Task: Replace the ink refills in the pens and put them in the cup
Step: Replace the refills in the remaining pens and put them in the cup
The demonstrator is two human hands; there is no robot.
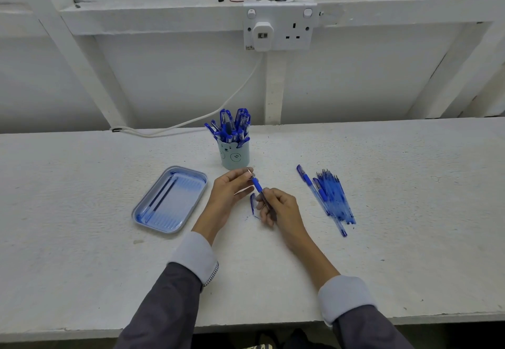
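Both hands meet over the white-painted surface (382, 174), and between them is a blue-gripped ballpoint pen (257, 185) with a clear barrel. The right hand (276, 206) has its grip clenched round the rear of the barrel, fingers curled under. The left hand (232, 187) pinches the pen's front end between thumb and fingertips, where the thin metal tip pokes up and away from the person. So the pen runs slantwise from the right grip up to the left one, held clear of the surface.

Just beneath the two grips, touching the surface, lies a loose blue pen cap (253, 203). Directly beyond the left grip stands a pale green cup with a bear face (235, 156), crammed with blue pens standing upright. To the left of the left grip sits a shallow blue rectangular tray (142, 213) with two dark thin refills (163, 192) lying in it side by side. Well to the right of the right grip is a loose heap of blue pens and refills (332, 197), fanned out on the surface.

Behind, a white panelled wall carries a double socket (297, 25) with a white plug adapter (262, 34) in it, its white cable (218, 108) trailing down to the surface.
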